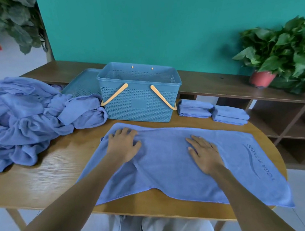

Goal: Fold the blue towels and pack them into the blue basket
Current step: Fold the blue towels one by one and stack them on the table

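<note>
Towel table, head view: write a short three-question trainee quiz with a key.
1. True or false: both hands press flat on the spread towel.
2. Which side of the basket holds the folded towels: A the person's left, B the person's right?
3. Fill in: the unfolded towels lie in a ____ on the table.

Key: 1 true, left hand and right hand; 2 B; 3 heap.
</note>
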